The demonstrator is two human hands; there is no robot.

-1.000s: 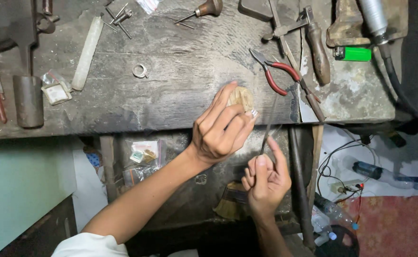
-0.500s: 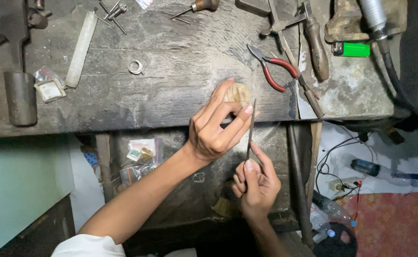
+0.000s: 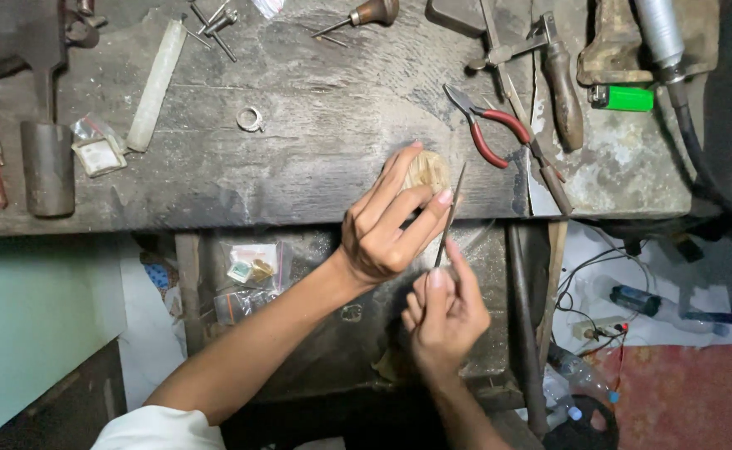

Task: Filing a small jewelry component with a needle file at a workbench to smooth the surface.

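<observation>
At the bench's (image 3: pixel 216 179) front edge the left hand (image 3: pixel 387 229) pinches something tiny, hidden; the right hand (image 3: pixel 445 312) pinches a thin, stiff file (image 3: pixel 449 212) low down; likely light, easy to drop.

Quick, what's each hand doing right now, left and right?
Left hand: fingers pinched over a small piece on the wooden peg; piece hidden.
Right hand: closed on a thin file.

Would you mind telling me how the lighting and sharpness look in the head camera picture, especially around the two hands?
Head view: the worn dark wooden bench is evenly lit, without strong glare; the left hand and the right hand holding a thin metal file are sharp, with no motion blur; the recess under the bench lies in deep shadow; the top right corner is dark; the green lighter stands out brightly.
</observation>
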